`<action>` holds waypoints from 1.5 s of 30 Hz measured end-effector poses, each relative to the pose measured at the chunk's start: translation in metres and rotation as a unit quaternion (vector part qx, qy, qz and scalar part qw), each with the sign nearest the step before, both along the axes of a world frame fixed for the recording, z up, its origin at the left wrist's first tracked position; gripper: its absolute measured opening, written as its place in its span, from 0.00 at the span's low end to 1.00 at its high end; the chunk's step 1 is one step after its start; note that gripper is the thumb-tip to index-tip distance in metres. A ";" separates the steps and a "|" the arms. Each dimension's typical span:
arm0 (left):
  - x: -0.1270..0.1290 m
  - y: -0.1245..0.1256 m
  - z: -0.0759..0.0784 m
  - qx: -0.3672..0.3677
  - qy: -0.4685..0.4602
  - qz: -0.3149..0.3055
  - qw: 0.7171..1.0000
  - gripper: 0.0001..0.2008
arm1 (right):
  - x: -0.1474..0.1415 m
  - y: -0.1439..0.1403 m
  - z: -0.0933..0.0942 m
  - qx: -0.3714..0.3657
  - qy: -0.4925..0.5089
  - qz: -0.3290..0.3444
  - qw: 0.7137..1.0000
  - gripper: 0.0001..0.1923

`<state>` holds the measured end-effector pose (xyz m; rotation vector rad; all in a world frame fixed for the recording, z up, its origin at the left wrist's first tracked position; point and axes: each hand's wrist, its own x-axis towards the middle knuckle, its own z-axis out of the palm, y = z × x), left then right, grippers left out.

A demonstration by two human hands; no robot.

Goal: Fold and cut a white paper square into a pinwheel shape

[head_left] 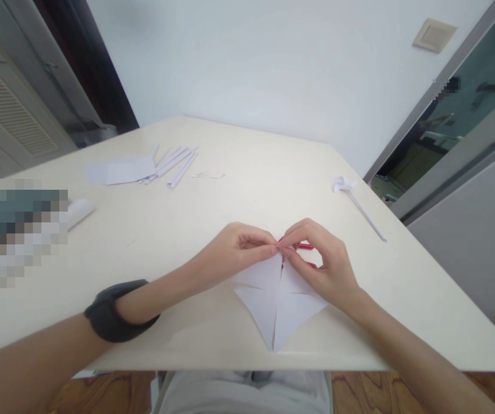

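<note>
Bringing both hands together, I have the left hand (244, 246) and the right hand (325, 253) meeting fingertip to fingertip, thumbs toward me. Each grip is narrow, pinched on the far corner of a slit white paper (256, 310), which spreads out below the grip toward me, its near point just short of the surface's edge. The left forearm comes in from the lower left, a black wristband (118, 310) around it; the right forearm slants in from the lower right, its wrist bare. Red handles (306, 246) show beside the right fingers and through a slit in the paper; the rest of that tool is hidden from me.

On the pale surface (256, 190), beyond the grip and to its left, I see a flat stack of paper (129, 171), with thin paper sticks (180, 164) against it and small scraps (208, 175) just beside them. Beyond the grip to the right lies a paper pinwheel (342, 184) on a slim stick. Straight past the grip stands a white wall (238, 63), with a switch plate (434, 35) high to the right. A louvred door (14, 109) stands far left, and wooden floor (372, 394) shows below the near edge.
</note>
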<state>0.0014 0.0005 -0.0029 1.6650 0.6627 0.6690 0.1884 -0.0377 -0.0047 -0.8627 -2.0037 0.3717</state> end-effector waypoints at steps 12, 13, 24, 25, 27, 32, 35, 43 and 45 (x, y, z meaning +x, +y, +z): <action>0.004 -0.007 0.012 -0.047 0.029 -0.015 0.998 0.06 | 0.006 0.002 0.001 0.033 -0.033 0.011 0.999 0.06; 0.004 -0.007 0.011 -0.047 0.031 -0.012 0.998 0.07 | 0.006 0.002 0.001 0.032 -0.036 0.013 0.999 0.07; 0.003 -0.006 0.003 0.025 0.038 0.026 0.999 0.11 | 0.006 0.003 0.007 -0.019 -0.013 0.004 1.000 0.08; 0.003 -0.006 0.003 0.038 0.043 0.029 0.998 0.11 | 0.005 0.004 0.008 -0.033 -0.009 0.003 0.999 0.07; 0.002 -0.006 0.003 0.061 0.050 0.031 0.996 0.11 | 0.004 0.004 0.007 -0.059 0.003 0.003 0.998 0.05; 0.002 -0.009 0.003 0.111 0.087 0.042 0.989 0.10 | 0.003 0.006 0.003 -0.117 0.019 0.013 0.993 0.02; 0.002 -0.010 0.003 0.138 0.107 0.049 0.983 0.12 | 0.003 0.006 0.002 -0.129 0.017 0.011 0.991 0.02; 0.003 -0.010 0.006 0.178 0.143 0.059 0.972 0.14 | 0.002 0.006 0.002 -0.111 0.031 0.000 0.993 0.04; 0.003 -0.011 0.006 0.181 0.148 0.059 0.970 0.14 | 0.002 0.005 0.002 -0.110 0.025 -0.002 0.994 0.04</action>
